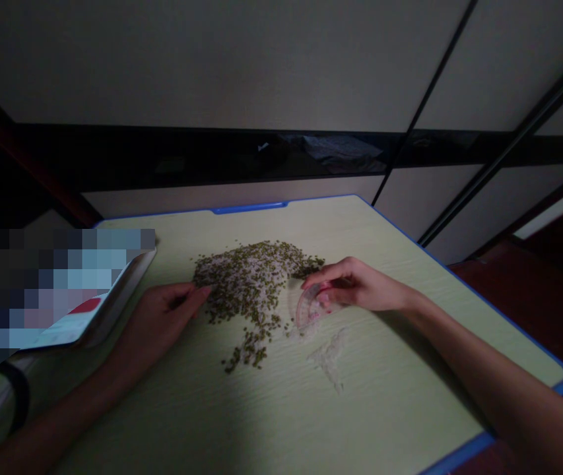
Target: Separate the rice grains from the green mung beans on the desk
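Green beans mixed with white rice grains (254, 280) lie in a loose heap on the pale yellow-green tabletop (385, 409), spread wide toward the table's far edge and narrowing into a short trail that runs toward the near edge. The beans are small, round and olive-green; the rice shows as pale specks among them. A thin separate smear of rice alone (331, 359) lies just to the near right of the heap.

The right hand (355, 287) comes in from the right with the forearm lying low over the tabletop. Its fingers are curled and pinched on a small clear protractor with a pinkish edge (308, 307), whose curved edge rests on the tabletop right at the heap's right border. The index finger stretches along the top of the protractor toward the beans.

The left hand (162, 310) lies palm down at the heap's left border, fingers extended and relaxed, closed on nothing; its fingertips (204, 290) touch the outermost beans. A dark band circles the left forearm near the frame's edge.

Left of the heap, beyond the left hand, a white booklet with a red patch (80, 313) rests at the table's side, partly blurred.
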Demonstrator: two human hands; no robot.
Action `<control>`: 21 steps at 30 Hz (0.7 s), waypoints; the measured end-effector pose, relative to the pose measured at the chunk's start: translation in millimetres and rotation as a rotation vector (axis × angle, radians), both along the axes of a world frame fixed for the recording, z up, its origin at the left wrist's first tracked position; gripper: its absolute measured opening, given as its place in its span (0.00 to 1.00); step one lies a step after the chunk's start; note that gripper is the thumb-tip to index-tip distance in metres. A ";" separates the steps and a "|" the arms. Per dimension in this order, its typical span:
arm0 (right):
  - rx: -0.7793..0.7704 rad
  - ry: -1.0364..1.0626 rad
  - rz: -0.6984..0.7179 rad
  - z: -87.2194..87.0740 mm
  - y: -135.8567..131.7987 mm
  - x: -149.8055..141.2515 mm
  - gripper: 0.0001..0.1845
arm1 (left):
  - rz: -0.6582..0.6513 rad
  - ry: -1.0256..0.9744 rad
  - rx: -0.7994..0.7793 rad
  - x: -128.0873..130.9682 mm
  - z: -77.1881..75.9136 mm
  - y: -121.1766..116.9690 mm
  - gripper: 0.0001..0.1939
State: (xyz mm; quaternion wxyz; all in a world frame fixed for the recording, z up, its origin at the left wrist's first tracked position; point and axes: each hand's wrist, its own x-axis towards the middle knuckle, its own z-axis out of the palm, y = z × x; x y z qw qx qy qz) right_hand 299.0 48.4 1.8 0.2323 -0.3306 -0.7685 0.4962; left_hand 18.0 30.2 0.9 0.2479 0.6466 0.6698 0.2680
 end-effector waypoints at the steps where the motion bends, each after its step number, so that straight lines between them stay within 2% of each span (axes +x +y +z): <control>1: -0.006 -0.002 0.004 0.6 0.0 0.2 0.12 | 0.002 0.000 -0.003 -0.2 -0.7 0.2 0.19; 13: -0.005 -0.072 0.112 5.1 -1.0 5.4 0.12 | 0.014 -0.002 -0.005 0.2 -0.6 -0.1 0.19; 21: -0.002 -0.019 0.104 4.5 0.6 5.5 0.12 | 0.006 -0.020 -0.007 1.4 -0.3 -0.2 0.19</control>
